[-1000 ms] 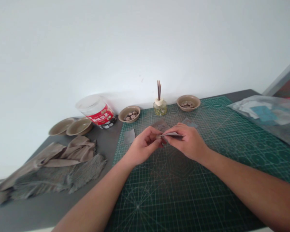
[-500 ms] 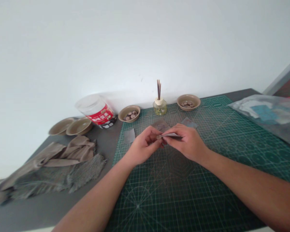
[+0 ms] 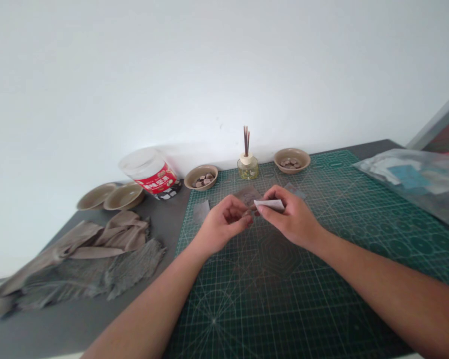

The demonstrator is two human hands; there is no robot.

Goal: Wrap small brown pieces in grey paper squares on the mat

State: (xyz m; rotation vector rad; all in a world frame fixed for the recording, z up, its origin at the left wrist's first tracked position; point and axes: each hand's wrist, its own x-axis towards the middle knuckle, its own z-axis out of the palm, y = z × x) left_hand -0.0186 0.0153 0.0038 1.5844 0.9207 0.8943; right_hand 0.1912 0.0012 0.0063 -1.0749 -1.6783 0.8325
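My left hand is over the cutting mat, its thumb and fingertips pinched on a small brown piece, mostly hidden by the fingers. My right hand grips a small folded pale grey sheet between thumb and fingers. The two hands face each other, fingertips close together. Beyond them, a brownish square sheet lies on the mat, partly covered by my fingers. One grey square lies left of my left hand, and a clear-looking sheet shows behind my right hand.
Small round brown discs lie in a left bowl and a right bowl. Between them stands a reed diffuser. A red-labelled plastic jar, two more bowls and a crumpled cloth occupy the left; a plastic bag the right.
The folded sheet in my right hand has tilted so that its pale face shows, and my right fingertips have drawn slightly away from the left ones. My left hand has barely moved.
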